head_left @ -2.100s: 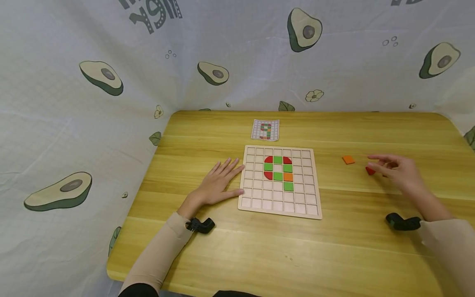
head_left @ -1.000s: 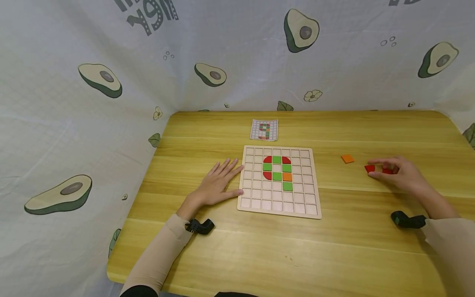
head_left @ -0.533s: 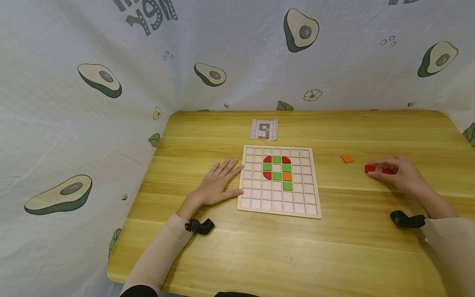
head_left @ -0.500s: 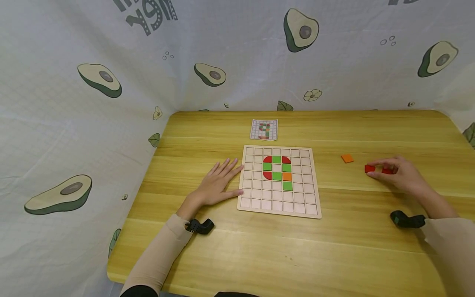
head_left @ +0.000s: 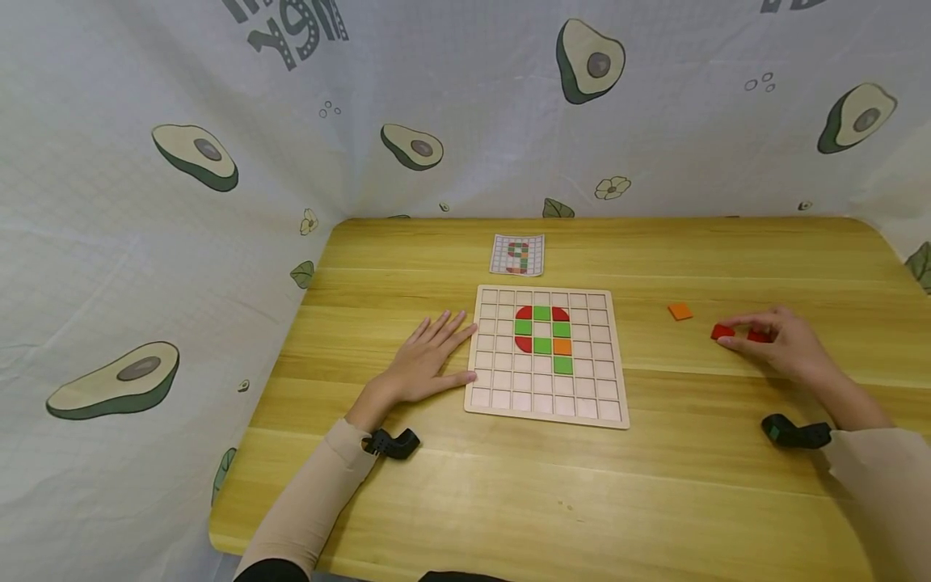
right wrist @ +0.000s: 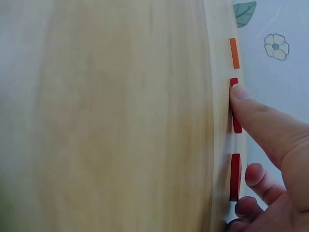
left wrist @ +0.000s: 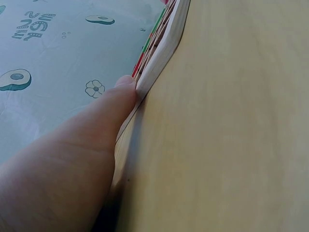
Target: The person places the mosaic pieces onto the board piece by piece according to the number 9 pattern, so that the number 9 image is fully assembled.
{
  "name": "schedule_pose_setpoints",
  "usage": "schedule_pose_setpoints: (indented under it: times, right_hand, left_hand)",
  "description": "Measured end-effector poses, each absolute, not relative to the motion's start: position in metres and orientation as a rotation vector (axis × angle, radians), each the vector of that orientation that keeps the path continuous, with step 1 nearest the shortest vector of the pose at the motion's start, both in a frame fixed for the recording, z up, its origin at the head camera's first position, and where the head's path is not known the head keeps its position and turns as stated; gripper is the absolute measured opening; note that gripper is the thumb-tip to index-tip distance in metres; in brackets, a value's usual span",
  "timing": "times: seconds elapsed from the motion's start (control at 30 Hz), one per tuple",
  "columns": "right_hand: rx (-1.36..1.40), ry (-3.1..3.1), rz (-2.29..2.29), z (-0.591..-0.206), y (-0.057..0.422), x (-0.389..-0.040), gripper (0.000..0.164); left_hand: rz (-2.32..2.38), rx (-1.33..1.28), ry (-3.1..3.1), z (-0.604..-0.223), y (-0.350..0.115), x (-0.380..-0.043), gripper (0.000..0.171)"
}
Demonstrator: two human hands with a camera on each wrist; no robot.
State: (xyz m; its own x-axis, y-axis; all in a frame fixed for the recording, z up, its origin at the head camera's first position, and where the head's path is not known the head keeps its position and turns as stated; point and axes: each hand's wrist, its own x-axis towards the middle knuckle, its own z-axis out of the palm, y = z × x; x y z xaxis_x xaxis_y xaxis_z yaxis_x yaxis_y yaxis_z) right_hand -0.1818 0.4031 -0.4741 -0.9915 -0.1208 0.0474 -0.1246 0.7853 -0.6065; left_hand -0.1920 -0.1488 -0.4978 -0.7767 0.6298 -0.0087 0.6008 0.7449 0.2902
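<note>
My left hand [head_left: 425,360] lies flat on the table with fingers spread, its index fingertip and thumb touching the left edge of the wooden grid board [head_left: 502,396]. Red, green and orange tiles sit in the board's cells. On the right, my right hand [head_left: 789,343] pinches a red tile [head_left: 721,332] between thumb and index finger. A second red tile [head_left: 758,335] lies beneath that hand, partly covered by it. The right wrist view shows the thumb against the pinched red tile [right wrist: 236,118], with the other red tile [right wrist: 235,178] behind it, near the curled fingers.
An orange tile [head_left: 680,311] lies between the board and my right hand. Behind the board rests a small pattern card [head_left: 498,252] printed with coloured cells. The table [head_left: 509,493] ends at a fabric backdrop printed with avocados [head_left: 595,61].
My right hand first shifted slightly right, uncovering the second red tile. Since half a second ago it has moved slightly left with the pinched red tile. My left hand stays put.
</note>
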Motion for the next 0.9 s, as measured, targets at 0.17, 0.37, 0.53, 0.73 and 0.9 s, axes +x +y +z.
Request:
schedule_pose_setpoints:
  times: [0.17, 0.37, 0.53, 0.73, 0.9]
  right_hand:
    - [0.215, -2.946, 1.016, -0.4757, 0.4032, -0.1819, 0.04]
    - [0.209, -2.951, 1.036, -0.4748, 0.4003, -0.1811, 0.043]
    - [0.197, -2.953, 1.042, -0.4743, 0.3968, -0.1804, 0.046]
    - [0.22, -2.918, 1.021, -0.4754, 0.396, -0.1802, 0.042]
    - [0.246, -2.888, 1.019, -0.4779, 0.3965, -0.1802, 0.037]
  left_hand:
    - [0.435, 1.007, 2.83, -0.4975, -0.1488, -0.1915, 0.082]
    - [0.435, 1.008, 2.826, -0.4979, -0.1493, -0.1909, 0.082]
    - [0.449, 1.011, 2.828, -0.4974, -0.1492, -0.1909, 0.082]
    - [0.444, 1.008, 2.829, -0.4968, -0.149, -0.1907, 0.081]
    - [0.461, 1.009, 2.825, -0.4945, -0.1488, -0.1893, 0.081]
